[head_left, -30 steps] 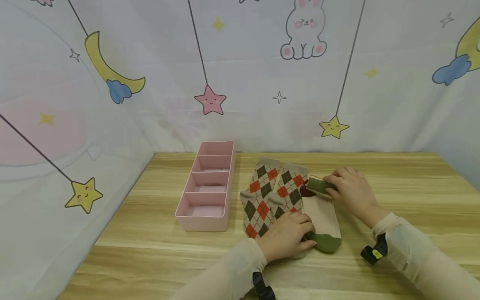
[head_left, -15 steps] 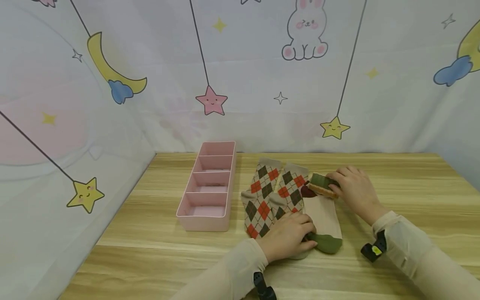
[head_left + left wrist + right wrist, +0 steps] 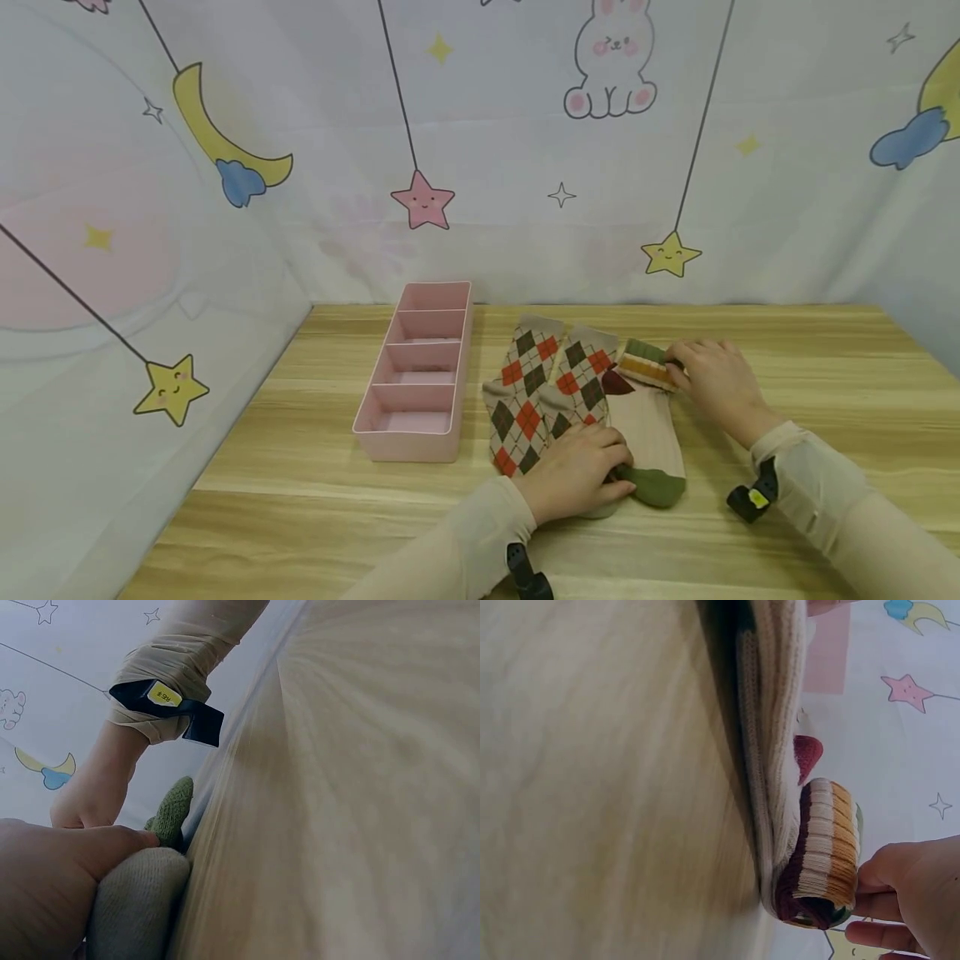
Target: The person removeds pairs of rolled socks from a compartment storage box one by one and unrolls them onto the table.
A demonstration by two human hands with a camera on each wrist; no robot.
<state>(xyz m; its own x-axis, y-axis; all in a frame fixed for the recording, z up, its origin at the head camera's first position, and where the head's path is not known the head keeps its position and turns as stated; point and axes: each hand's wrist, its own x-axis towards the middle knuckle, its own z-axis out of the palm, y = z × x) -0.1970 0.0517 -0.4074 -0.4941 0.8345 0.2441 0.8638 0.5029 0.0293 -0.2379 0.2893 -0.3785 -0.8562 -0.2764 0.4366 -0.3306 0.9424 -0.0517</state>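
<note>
A person sits at a wooden table with socks spread out in front of them. The left hand lies with its fingers curled over the near end of a beige sock, right by its green toe, pinning it flat to the wood; the left wrist view shows the same hand pressed on the grey-green knit.

The right hand is at the far end of that same sock, fingertips pinching the striped cuff, which is rolled over on itself into a small bundle. From the right wrist view the roll shows cream, orange and dark red bands, with the fingers gripping its edge, and the beige leg of the sock running away from it along the table. A dark red heel patch sits just beside the roll.

Just left of this sock, touching it, lie two argyle socks side by side, flat, patterned in red and dark green diamonds. Further left, a little apart from them, stands a long pink tray divided into four compartments, running away from the person. A cloth backdrop printed with stars, moons and a rabbit hangs behind the table.
</note>
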